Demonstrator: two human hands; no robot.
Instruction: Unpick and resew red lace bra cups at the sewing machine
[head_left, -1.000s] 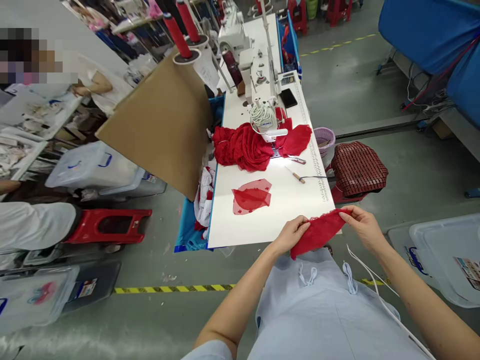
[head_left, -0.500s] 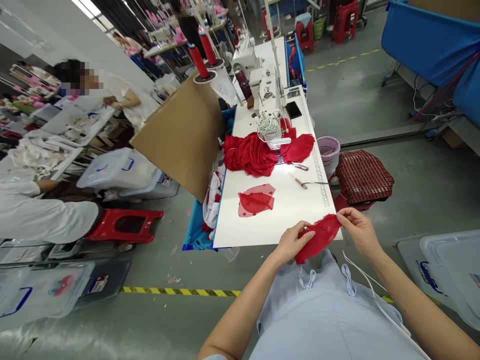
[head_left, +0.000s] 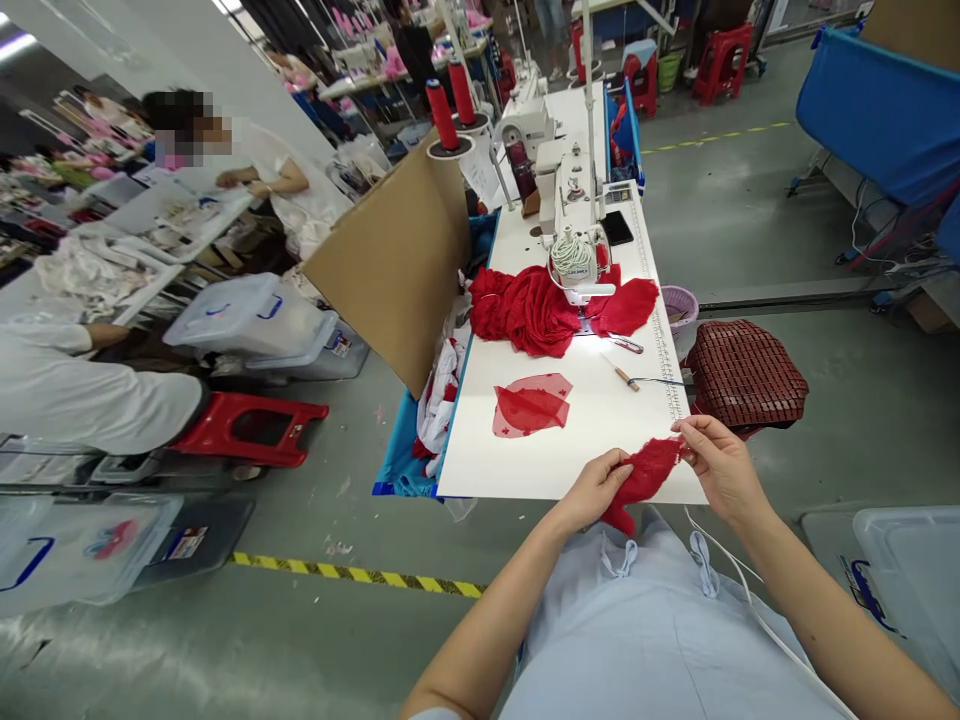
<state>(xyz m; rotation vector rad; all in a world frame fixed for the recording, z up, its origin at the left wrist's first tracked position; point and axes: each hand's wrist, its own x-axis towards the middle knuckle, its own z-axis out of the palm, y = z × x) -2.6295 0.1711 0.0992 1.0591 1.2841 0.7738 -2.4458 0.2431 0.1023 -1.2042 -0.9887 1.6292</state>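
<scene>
Since a sec ago the red lace piece [head_left: 646,474] has bunched up shorter between the hands, which have come closer together at the near edge of the white table [head_left: 600,440]; the view has also swung a bit, so more of the room to the left shows.

Left hand [head_left: 598,490] pinches the lace's left end, thumb over fingers, w/ a tail of fabric hanging down below it toward the person's light-blue apron [head_left: 660,620]. Right hand [head_left: 716,462] pinches the right end betw. thumb and forefinger, other fingers curled loosely. Lace sits at the table's near right corner, partly over the edge, not lying flat.

Further up the table: a sheer red cut piece [head_left: 531,405], well apart from the hands; a heap of red fabric [head_left: 536,310] under the sewing machine [head_left: 577,230]; a small wood-handled tool [head_left: 625,375] and snips [head_left: 626,345] near the ruler edge.

Risks, as I see it: lace is thin and crumpled, so a hard tug betw. the two pinches could stretch or tear the scalloped edge. The hanging tail could snag on the apron ties. If either pinch slips, the piece prob. drops off the edge to the floor. Other workers sit at left, clear of this.
</scene>
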